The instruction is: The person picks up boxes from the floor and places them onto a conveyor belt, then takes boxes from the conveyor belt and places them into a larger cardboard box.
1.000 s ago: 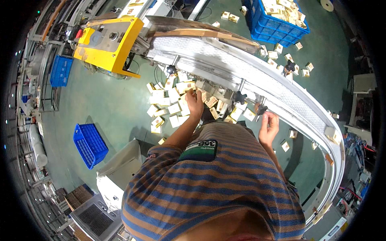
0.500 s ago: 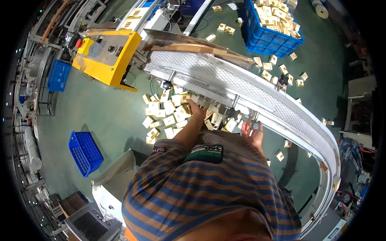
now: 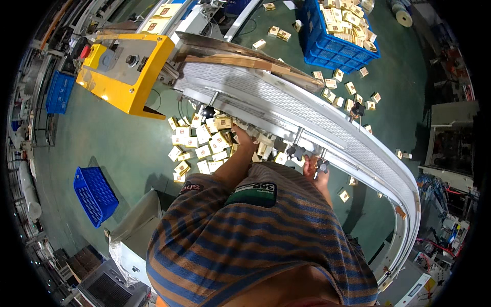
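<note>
My left hand point(image 3: 245, 137) reaches down at the near side of the curved conveyor point(image 3: 266, 89), beside a heap of small cream-and-gold cartons point(image 3: 203, 151) on the floor. Its thumb shows apart, but the conveyor's edge hides the other fingers and anything they may hold. Just below the conveyor's near rail, my right hand point(image 3: 316, 175) is raised next to a dark clamp knob point(image 3: 322, 166). The knob covers part of it. Its visible fingers and thumb are spread, with nothing seen between them; contact with the knob is unclear.
A yellow control box point(image 3: 153, 77) stands at the conveyor's left end. Beyond the belt, a blue crate point(image 3: 337, 53) is heaped with cartons, and loose cartons point(image 3: 350, 88) lie around it. An empty blue basket point(image 3: 95, 197) sits on the floor at left.
The whole view has shifted, so the scene sits farther left. My left hand has slipped slightly lower behind the conveyor edge. My right hand is now more covered by the knob.
</note>
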Demonstrator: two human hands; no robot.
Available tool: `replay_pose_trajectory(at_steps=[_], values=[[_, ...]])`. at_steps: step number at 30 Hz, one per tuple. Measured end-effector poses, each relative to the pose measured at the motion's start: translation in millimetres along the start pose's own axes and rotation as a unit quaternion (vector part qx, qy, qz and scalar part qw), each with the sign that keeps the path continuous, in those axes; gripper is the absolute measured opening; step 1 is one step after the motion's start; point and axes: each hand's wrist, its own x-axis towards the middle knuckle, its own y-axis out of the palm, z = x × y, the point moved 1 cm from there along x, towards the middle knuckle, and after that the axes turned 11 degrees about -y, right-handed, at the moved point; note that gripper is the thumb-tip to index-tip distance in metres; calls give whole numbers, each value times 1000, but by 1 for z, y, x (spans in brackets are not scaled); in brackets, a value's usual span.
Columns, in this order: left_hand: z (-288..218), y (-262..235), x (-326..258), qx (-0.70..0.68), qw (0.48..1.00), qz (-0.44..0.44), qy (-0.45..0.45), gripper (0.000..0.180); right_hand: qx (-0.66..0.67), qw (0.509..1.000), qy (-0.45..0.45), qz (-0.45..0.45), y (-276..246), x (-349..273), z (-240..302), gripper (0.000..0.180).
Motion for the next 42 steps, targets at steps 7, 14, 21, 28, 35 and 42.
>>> replay_pose_trajectory(at_steps=[7,14,21,28,35,42], values=[[-17,-61,107,43,981,179,52,45,-31,999,2,21,17,-13,-4,26],[-13,-62,119,100,985,138,20,31,-43,998,-36,2,15,-20,-1,18],[-20,-67,125,110,981,157,30,30,-25,998,-47,-43,12,-13,-7,19],[-26,-75,127,166,952,256,30,30,-14,999,-48,-8,6,-18,-10,19],[-26,-91,111,224,945,232,53,48,-125,989,-64,-44,3,-26,-7,22],[-42,-161,36,399,913,80,7,90,-173,979,-30,-103,-69,-26,-16,36]])
